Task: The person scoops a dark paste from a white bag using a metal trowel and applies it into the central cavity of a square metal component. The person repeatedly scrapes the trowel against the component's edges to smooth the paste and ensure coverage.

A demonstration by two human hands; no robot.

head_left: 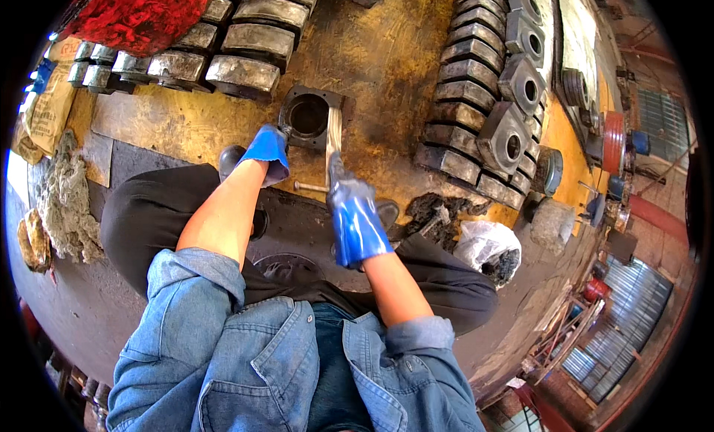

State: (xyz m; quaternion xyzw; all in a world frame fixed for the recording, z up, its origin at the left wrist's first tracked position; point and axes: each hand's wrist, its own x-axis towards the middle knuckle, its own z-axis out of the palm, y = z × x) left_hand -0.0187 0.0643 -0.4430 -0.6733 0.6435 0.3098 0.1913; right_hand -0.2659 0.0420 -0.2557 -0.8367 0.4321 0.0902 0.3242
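A square metal block (308, 96) with a round bore lies on the stained yellow work surface in front of me. My left hand (265, 151), in a blue glove with a loose cuff, reaches to the block's near left corner; its fingers are mostly hidden. My right hand (351, 203), in a blue glove with dark fingers, is closed around a flat, pale, streaked tool (335, 131) that looks like a brush. The tool's far end lies along the block's right edge. A thin metal rod with a small head (309, 186) juts out left of the right glove.
Rows of curved metal blocks stand at left (245, 76) and right (467, 97), with bored plates (507, 143) on the right row. A red bundle (145, 15) rests at upper left. Grey rags (68, 201) and a white plastic bag (485, 242) flank my knees.
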